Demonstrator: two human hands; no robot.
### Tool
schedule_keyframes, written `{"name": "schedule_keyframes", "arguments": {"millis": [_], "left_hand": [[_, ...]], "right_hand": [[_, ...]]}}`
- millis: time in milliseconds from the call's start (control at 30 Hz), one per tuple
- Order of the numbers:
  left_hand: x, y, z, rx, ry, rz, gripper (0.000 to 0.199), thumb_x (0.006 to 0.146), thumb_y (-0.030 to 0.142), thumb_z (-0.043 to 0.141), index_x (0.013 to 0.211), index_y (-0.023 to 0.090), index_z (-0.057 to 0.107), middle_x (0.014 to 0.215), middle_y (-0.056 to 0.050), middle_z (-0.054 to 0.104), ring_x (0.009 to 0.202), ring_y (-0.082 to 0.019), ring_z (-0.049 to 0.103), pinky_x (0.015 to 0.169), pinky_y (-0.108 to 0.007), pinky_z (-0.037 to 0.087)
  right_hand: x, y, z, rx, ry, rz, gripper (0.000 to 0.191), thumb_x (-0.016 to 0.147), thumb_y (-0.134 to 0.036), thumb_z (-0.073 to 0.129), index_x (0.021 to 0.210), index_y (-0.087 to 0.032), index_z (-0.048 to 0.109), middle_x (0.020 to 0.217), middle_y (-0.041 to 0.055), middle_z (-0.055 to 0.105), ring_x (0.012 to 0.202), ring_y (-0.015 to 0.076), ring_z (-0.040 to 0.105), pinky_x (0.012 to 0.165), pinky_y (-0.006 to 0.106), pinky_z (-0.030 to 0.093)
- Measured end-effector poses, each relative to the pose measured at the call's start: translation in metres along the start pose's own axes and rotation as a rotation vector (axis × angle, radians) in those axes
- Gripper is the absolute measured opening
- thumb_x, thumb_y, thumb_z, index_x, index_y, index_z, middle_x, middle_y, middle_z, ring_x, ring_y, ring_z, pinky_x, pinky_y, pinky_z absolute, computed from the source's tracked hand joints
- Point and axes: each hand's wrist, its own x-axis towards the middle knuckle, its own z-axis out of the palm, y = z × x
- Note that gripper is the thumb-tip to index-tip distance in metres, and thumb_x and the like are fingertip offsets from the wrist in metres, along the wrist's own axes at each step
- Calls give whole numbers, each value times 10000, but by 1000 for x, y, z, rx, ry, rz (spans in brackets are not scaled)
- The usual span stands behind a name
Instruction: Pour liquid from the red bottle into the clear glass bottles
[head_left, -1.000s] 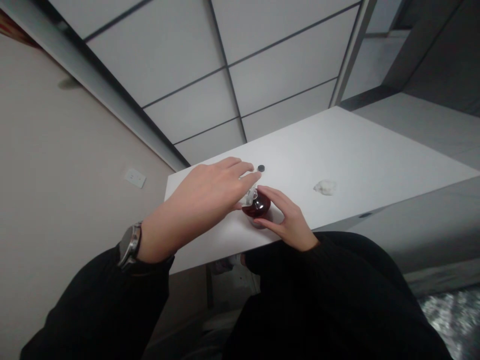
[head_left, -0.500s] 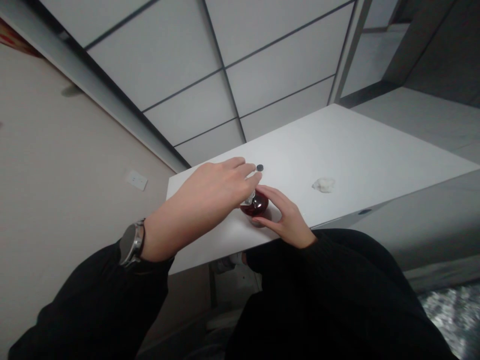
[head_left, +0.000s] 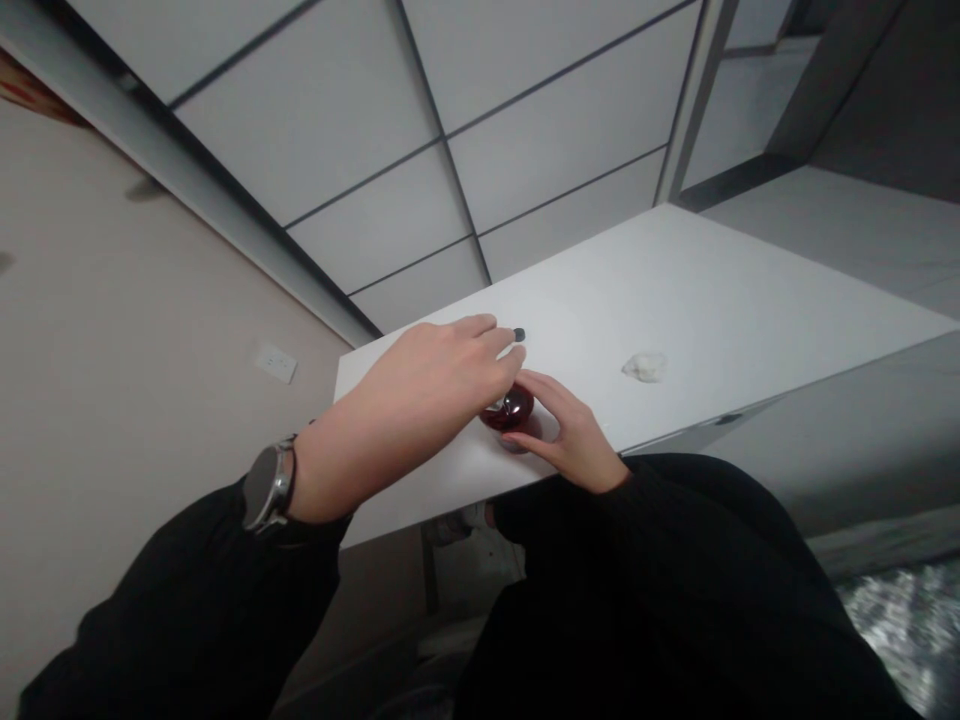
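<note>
A dark red, shiny round object point(head_left: 517, 405) rests at the near side of the white table point(head_left: 600, 300). Around its right side curve the fingers and thumb of my right hand point(head_left: 566, 425), which holds it. My left hand point(head_left: 450, 370), with a watch on the wrist, reaches over the top of the object with bent fingers. A bit of whitish, clear material shows under its palm, against the red surface; what the left fingertips grip is too hidden to name. Just beyond those fingers is a small dark round piece point(head_left: 520, 334).
A crumpled whitish piece point(head_left: 645, 367) lies on the table, right of my hands. Behind the table stand white panels with dark lines point(head_left: 562, 130). A socket point(head_left: 276, 363) is on the left wall. My legs in black are below the table's near edge.
My left hand has shifted slightly right, covering more of the whitish material and part of the small dark piece. My right hand stays around the red object.
</note>
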Motion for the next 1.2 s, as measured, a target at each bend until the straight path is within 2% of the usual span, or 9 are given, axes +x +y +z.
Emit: {"name": "schedule_keyframes", "arguments": {"millis": [267,467,600,700,800,933,1200], "left_hand": [[3,7,-7,13,-66,-23,256,1041,86,507,1232,140,670,1274,-139,709,1182,-261,655,800,-316,516],[3,11,-8,67,-2,8,258,1042,102,495,1203,142,693,1231,-134,729,1143,-255,657,788,-305,525],[4,12,-9,108,-16,10,286,1043,94,468,1229,128,684,1239,-147,731,1142,-254,667,783,-304,532],[5,13,-11,125,-27,3,335,1052,97,446,1334,123,625,1201,-139,742,1099,-238,678,752,-289,521],[6,14,-13,118,-43,-14,434,1056,105,440,1486,108,497,1175,-140,743,1064,-231,685,735,-290,517],[9,16,-16,84,-69,-44,590,1042,123,493,1610,119,332,1185,-137,732,1096,-237,685,789,-302,524],[15,20,-19,59,-117,-55,672,1010,131,547,1635,137,301,1164,-128,732,1074,-245,684,813,-317,506]], "right_hand": [[1,0,1,-6,16,-15,733,887,-333,821,1554,-330,516,1517,109,626,1415,316,594,1210,585,478],[2,-1,1,-3,16,-21,709,881,-323,827,1530,-313,540,1497,116,638,1394,316,609,1191,575,498],[3,-1,2,-9,11,-22,685,888,-326,820,1517,-302,548,1494,122,637,1392,318,609,1188,572,500],[3,-2,2,-7,22,-23,665,883,-324,825,1495,-289,568,1480,123,647,1386,317,614,1188,557,505],[3,-1,2,-5,25,-18,649,880,-328,828,1479,-279,586,1469,124,658,1377,320,621,1184,554,510],[3,-1,2,-12,10,2,678,867,-346,842,1488,-281,579,1481,117,652,1390,326,612,1189,563,504],[4,-1,3,-13,21,10,638,861,-312,845,1453,-267,612,1442,118,682,1358,335,639,1160,574,531]]}}
